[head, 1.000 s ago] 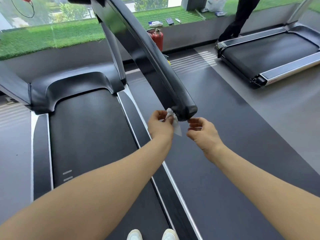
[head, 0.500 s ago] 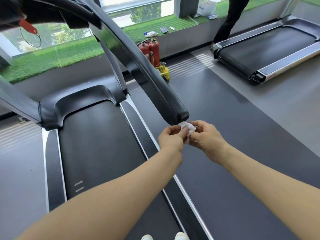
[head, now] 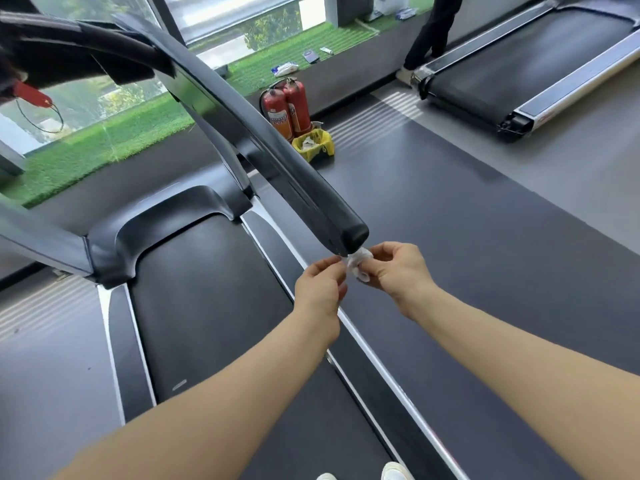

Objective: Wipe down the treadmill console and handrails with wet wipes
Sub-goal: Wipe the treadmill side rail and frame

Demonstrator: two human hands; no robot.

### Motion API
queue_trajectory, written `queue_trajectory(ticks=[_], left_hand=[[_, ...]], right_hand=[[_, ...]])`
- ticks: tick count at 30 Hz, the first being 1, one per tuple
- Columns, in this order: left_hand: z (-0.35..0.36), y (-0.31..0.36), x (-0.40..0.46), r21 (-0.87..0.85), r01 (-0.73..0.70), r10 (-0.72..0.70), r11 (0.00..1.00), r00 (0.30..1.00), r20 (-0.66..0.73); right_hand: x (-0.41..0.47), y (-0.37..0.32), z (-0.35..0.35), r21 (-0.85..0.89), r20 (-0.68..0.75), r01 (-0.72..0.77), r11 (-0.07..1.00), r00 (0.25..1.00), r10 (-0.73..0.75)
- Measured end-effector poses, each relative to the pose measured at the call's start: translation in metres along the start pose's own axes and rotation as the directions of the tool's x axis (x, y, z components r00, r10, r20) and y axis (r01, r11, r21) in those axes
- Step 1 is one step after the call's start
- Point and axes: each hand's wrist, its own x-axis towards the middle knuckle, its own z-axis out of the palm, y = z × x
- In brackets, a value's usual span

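Just below the rounded end of the right handrail point(head: 346, 233), both hands pinch a crumpled wet wipe point(head: 358, 266): the left hand point(head: 320, 289) at its near edge, the right hand point(head: 398, 268) around the bunched part. Refolding to a fresh face, then wrapping it around the rail, would likely clean best.

A small white wet wipe point(head: 358, 268) — crumpled into a bunched wad — sits just below the rounded end of the treadmill's right handrail point(head: 277, 161), touching its underside edge. The handrail is a thick, glossy black bar slanting down from the dark console point(head: 69, 53) at upper left — its blunt tip hangs above the belt's right side rail.
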Motion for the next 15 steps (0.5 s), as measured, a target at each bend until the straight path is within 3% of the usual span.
queue_trajectory(ticks=[7,15], left_hand=[[0.005,0.009,0.015,-0.04,0.008,-0.008,0.999,1.0,-0.001],[0.006,0.003,0.027,-0.064,0.027,-0.03,0.998,0.999,-0.044]], right_hand=[[0.04,0.003,0.004,0.083,-0.074,-0.097,0.992,0.992,0.103],[0.061,0.004,0.021,0.242,-0.015,-0.303,0.922,0.949,0.315]])
